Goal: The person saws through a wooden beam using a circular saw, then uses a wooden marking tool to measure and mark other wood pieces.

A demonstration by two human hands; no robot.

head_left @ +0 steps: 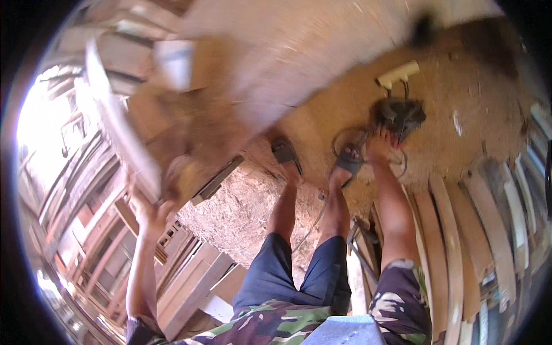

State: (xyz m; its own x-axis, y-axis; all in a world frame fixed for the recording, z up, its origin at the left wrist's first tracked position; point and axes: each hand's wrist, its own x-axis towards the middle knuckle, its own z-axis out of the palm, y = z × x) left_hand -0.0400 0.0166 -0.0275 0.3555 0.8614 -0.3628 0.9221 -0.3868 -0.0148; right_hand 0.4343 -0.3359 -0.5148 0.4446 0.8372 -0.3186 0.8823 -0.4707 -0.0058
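Observation:
My left hand (146, 213) grips the lower end of a wooden board (123, 126), which stands tilted with its pale edge towards me; motion blurs it. My right hand (379, 144) reaches down to a dark power tool (399, 115) and has its fingers on the near side. Two thin rods join the tool to a pale bar (398, 74) beyond it. A dark cord (339, 138) loops beside the tool, near my right foot. The tool's exact kind is too blurred to tell.
My sandalled feet (349, 158) stand on brown ground with pale shavings (230, 213). Long planks (448, 241) lie side by side at the right. Stacked timber (195, 282) fills the left. A large blurred wooden surface (276, 57) spreads across the top.

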